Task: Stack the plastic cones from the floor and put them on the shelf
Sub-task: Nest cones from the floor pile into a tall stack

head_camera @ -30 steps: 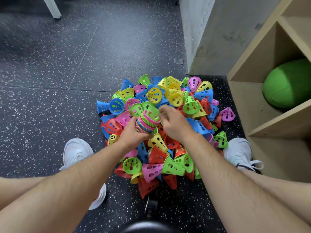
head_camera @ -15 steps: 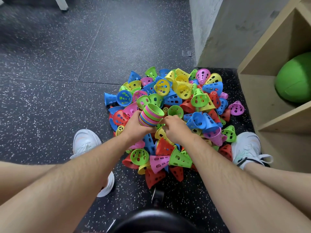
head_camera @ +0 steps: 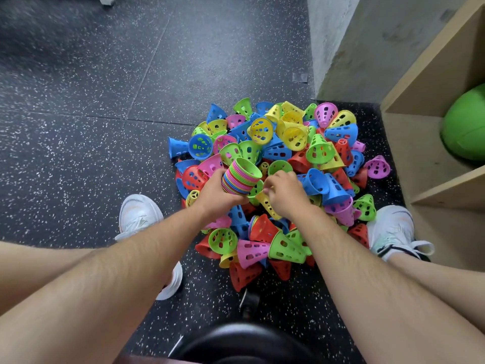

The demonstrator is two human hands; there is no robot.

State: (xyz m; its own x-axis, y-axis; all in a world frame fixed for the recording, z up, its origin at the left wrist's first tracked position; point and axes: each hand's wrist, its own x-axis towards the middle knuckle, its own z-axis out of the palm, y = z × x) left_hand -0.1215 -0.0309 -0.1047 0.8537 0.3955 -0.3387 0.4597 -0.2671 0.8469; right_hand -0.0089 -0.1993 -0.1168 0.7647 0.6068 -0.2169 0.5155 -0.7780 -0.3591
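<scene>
floor [head_camera: 105,101]: dark speckled rubber with seam lines; wide bare stretch to the left of and beyond the pile.
wall [head_camera: 367,48]: grey concrete corner, its foot just beyond the pile's far right edge.
shelf [head_camera: 420,95]: pale wood, on the right; its front edge runs close along the pile's right side. two compartments show, one above the other.
green ball [head_camera: 464,124]: one, in the upper compartment, partly cut by the frame edge.
pile of cones [head_camera: 288,143]: loose perforated plastic cones heaped on the floor between the feet. five colours: blue, green, yellow, pink, red. too many and too overlapped for an exact count.
stack [head_camera: 240,177]: one, nested cones with banded rims, a green cone on top with its mouth tilted up and away. rims too tight to count. held over the pile's near-left part.
left hand [head_camera: 217,195]: fingers wrapped round the lower part of the stack.
right hand [head_camera: 284,195]: just right of the stack, fingers curled down over a yellow cone [head_camera: 266,204] in the pile. a firm grip cannot be told.
white shoes: two, left shoe [head_camera: 139,214] apart from the pile, right shoe [head_camera: 391,227] touching its near-right edge, beside the shelf.
black round object [head_camera: 244,342]: one, at the bottom edge.
</scene>
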